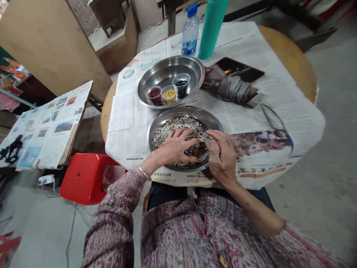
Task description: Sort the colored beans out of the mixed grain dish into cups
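Observation:
A steel basin (214, 116) holds a mix of small white, yellow and dark beads (174, 124), or possibly grains. My left hand (180, 146) lies over this mix, palm down, with its fingers spread and no object visibly gripped. At the basin's right rim is my right hand (223, 158), its fingers reaching inward and the thumb apart from them; its palm is hidden. Just behind stands a larger steel basin (178, 64). Inside it are three small clear cups: one of dark red pieces (154, 95), one of yellow pieces (169, 96) and one of black pieces (181, 86).
Newspaper (128, 130) covers the round table. Toward the back stand a water bottle (190, 31) and a green bottle (213, 28). A folded grey umbrella (231, 87) lies on the right beside a dark flat device (245, 70). On the floor at left is a red stool (83, 178).

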Available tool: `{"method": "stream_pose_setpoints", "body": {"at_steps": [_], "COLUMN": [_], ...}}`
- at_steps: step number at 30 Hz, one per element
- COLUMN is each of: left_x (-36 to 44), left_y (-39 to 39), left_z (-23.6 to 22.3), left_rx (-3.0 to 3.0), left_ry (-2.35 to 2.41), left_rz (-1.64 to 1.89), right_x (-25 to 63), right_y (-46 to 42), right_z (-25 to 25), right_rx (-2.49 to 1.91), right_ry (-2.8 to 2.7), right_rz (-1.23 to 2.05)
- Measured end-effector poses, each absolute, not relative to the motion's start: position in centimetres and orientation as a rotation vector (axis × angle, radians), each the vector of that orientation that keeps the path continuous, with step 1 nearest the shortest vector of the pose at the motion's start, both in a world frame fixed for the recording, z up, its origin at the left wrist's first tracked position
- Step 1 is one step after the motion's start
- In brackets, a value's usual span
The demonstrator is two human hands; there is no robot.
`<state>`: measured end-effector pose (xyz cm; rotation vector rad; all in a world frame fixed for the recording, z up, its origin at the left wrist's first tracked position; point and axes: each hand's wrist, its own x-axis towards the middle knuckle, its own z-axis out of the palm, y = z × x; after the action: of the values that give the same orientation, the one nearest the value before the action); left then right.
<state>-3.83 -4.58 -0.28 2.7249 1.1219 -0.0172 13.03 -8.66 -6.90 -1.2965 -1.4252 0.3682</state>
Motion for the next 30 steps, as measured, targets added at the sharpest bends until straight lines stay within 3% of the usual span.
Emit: {"method": "stream_pose_setpoints", "body": {"at_steps": [5, 18, 23, 30], "left_x": [-4.2, -8.1, -6.3, -4.0], "left_y": [-2.8, -4.9, -6.0, -2.9], "left_z": [-0.5, 1.0, -0.2, -1.9], "left_rx": [2.714, 2.614, 2.539, 2.445], "left_ry": [1.042, 1.634, 1.472, 1.392], "left_rz": [-0.090, 0.097, 0.000, 0.242], "right_x": [13.1, 13.0, 13.0, 13.1], "right_y": [-8.7, -8.7, -8.6, -8.6], "right_z": [-7.1, -7.0, -7.0, -7.1], "right_rx": [-1.286, -1.295, -1.298, -1.291], "right_ry": [-1.433, -1.408, -1.416, -1.420], "right_rz": [0.377, 0.375, 0.387, 0.375]}}
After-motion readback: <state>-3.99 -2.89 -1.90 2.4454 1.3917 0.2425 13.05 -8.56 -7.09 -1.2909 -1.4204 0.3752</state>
